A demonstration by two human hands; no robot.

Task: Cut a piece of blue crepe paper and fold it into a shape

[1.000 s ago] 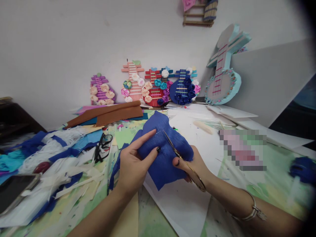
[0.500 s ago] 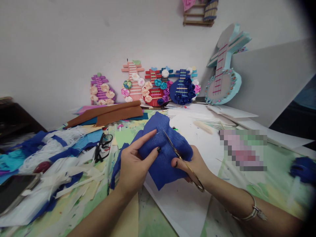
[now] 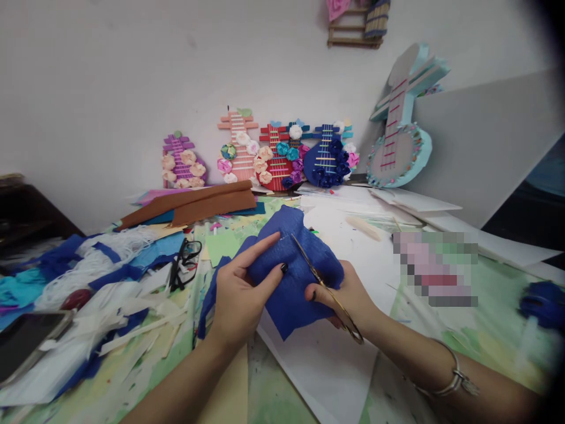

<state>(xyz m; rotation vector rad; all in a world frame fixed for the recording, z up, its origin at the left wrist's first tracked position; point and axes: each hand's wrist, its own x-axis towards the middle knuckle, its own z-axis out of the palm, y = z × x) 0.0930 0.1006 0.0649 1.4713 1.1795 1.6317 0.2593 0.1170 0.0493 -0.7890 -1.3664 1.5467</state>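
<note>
- One crinkled, deep-blue, crepe-like sheet (image 3: 286, 309) is held over a flat white sheet of paper (image 3: 329, 377), between the left hand (image 3: 241, 288) and the right hand (image 3: 353, 294).
- By the left hand the crepe-like sheet is gripped at its left side; thumb and forefinger are spread on the near face, and the remaining fingers are hidden.
- By the right hand a slender, gold-toned pair of metal scissors (image 3: 321, 279) is held, the thumb laid along the shank; which fingers are passed through the loops cannot be told.
- The long axis of the scissors is slanted across the blue face, from loops at lower right to tips at upper left.
- The tips are placed just right of the left forefinger's end, not touching it; of the two, the left hand is nearer to them.
- The blades are seen nearly together; whether any layer is caught between them cannot be told.
</note>
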